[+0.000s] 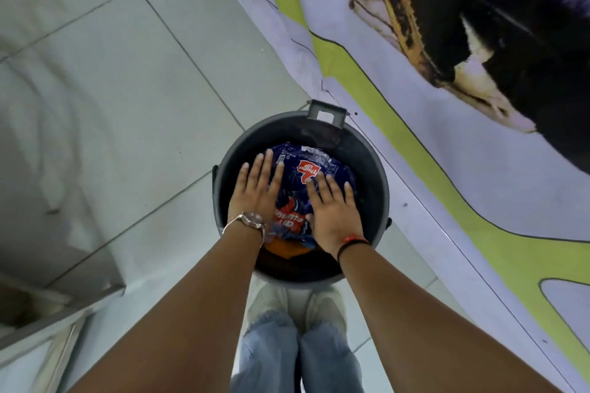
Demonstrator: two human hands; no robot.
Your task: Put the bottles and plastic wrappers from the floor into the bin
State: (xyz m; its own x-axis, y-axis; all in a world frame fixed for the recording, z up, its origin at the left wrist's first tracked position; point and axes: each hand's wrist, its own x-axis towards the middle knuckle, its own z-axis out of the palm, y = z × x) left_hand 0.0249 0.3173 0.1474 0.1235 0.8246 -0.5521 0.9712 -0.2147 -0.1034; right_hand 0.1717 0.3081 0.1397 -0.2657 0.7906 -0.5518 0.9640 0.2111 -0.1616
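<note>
Head view: at lower centre of the frame, the left hand point(258, 190) and right hand point(332, 209) lie flat, fingers spread and gripping nothing, on a blue plastic wrapper point(314, 166) inside the dark bin point(372, 169). Even downward pressure would best compact it. Upside-down lettering reads "Thums Up".

Wristwatch point(252, 221), thread bracelets point(352, 241), jeans point(297, 357)

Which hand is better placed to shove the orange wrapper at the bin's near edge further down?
Left, marginally. The left hand lies flat on the blue wrappers, its wrist directly above the orange wrapper in the bin. The right hand sits slightly further right.
</note>
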